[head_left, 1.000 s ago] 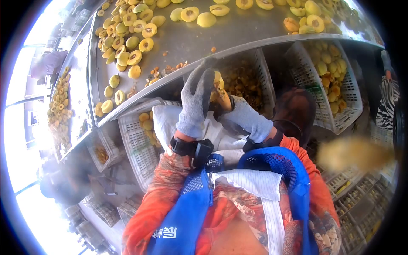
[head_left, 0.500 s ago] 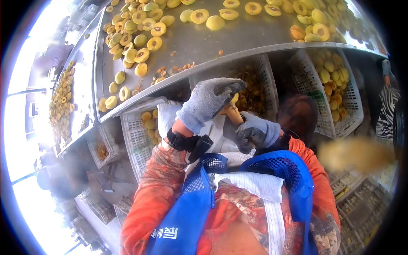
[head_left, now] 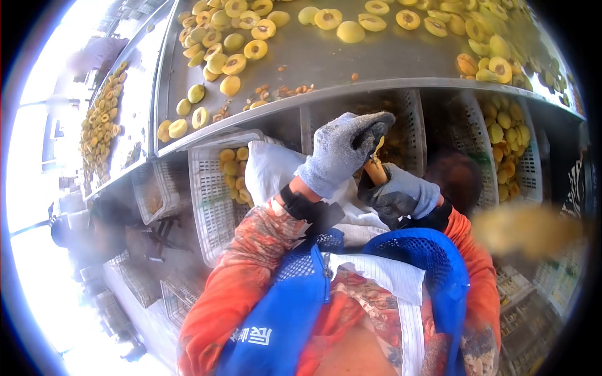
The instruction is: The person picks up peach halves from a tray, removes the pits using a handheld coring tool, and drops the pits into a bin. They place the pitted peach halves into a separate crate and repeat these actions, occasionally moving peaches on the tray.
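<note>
My left hand (head_left: 343, 150), in a grey glove with dark fingertips, is curled closed above the table's near edge. A small bit of yellow fruit (head_left: 379, 146) shows under its fingers, mostly hidden by them. Just below and to the right, my right hand (head_left: 401, 194), gloved alike, is closed around a light wooden handle (head_left: 375, 172). The handle's upper end points at the yellow bit; its working tip is hard to make out. Halved yellow fruits (head_left: 255, 49) with brown centres lie on the metal table (head_left: 301, 66) beyond my hands.
Loose pits (head_left: 266, 94) lie near the table edge (head_left: 251, 113). Below it stand white crates: one at left (head_left: 210, 207) with fruit, another at right (head_left: 530, 150). A white cloth (head_left: 269, 169) hangs beside my hands. A blurred yellowish shape (head_left: 525, 230) floats at right.
The view has shifted, so table and crates appear lower and further right. Both hands remain closed and close together; the right hand now covers the handle's lower part.
</note>
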### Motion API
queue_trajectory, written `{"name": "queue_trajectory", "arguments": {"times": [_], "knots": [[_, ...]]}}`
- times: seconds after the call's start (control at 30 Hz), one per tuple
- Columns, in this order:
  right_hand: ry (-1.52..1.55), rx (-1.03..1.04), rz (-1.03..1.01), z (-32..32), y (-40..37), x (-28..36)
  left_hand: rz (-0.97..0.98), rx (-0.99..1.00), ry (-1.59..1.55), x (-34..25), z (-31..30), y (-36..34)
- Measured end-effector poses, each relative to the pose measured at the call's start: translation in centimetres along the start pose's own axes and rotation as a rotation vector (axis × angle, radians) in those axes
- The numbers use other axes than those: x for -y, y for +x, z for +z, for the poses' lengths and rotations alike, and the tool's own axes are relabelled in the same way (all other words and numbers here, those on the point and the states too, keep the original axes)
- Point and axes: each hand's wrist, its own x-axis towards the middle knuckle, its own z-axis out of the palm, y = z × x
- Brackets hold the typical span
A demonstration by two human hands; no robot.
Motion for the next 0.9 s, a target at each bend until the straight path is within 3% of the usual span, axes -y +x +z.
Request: {"name": "queue_trajectory", "arguments": {"times": [0.03, 0.07, 0.17, 0.23, 0.3, 0.33, 0.43, 0.47, 0.57, 0.6, 0.7, 0.73, 0.83, 0.87, 0.9], "knots": [[-0.014, 0.028, -0.010, -0.2, 0.2, 0.5, 0.030, -0.031, 0.010, -0.3, -0.1, 0.4], [0.027, -0.073, -0.008, 0.6, 0.4, -0.1, 0.004, -0.024, -0.008, -0.3, -0.2, 0.4], [0.105, -0.046, 0.023, 0.5, 0.6, -2.3, -0.047, 0.097, 0.128, 0.2, 0.1, -0.1], [0.165, -0.060, 0.050, 0.9, 0.7, -2.0, -0.506, 0.080, -0.591, 0.2, 0.6, 0.1], [0.422, -0.059, 0.098, 1.8, 0.4, 0.6, -0.420, -0.051, -0.961, -0.3, 0.1, 0.5], [0.642, 0.019, 0.010, 2.3, 0.7, 0.5, -0.279, -0.112, -0.870, 0.1, 0.5, 0.6], [0.827, 0.124, -0.089, 4.4, 2.3, -0.4, -0.419, -0.190, -0.774, 0.3, 0.4, 0.4], [0.709, -0.011, 0.002, 4.3, 2.2, -0.4, -0.485, -0.165, -0.710, 0.3, 0.0, 0.6], [0.614, -0.063, 0.048, 4.0, 1.9, 1.3, -0.392, -0.026, -0.509, 1.1, -0.6, 1.0], [0.607, -0.055, 0.097, 3.7, 1.7, 2.1, -0.314, -0.005, -0.246, 2.1, -0.6, 1.1], [0.467, -0.077, 0.011, 3.0, 1.0, 2.8, -0.120, -0.183, -0.168, 0.7, 0.2, 1.3], [0.518, 0.021, 0.007, 2.3, 0.9, 2.1, -0.058, -0.194, -0.143, 0.3, 0.1, 1.1], [0.345, 0.070, 0.112, 1.2, 0.2, 1.6, -0.304, 0.059, -0.434, 1.1, 0.3, 0.5], [0.333, -0.003, 0.219, 1.9, -0.6, 3.0, -0.373, 0.315, -0.441, 1.1, -0.7, 1.2], [0.358, 0.015, 0.213, 1.9, -0.8, 2.9, -0.416, 0.278, -0.478, 0.6, -0.7, 1.1]]}}
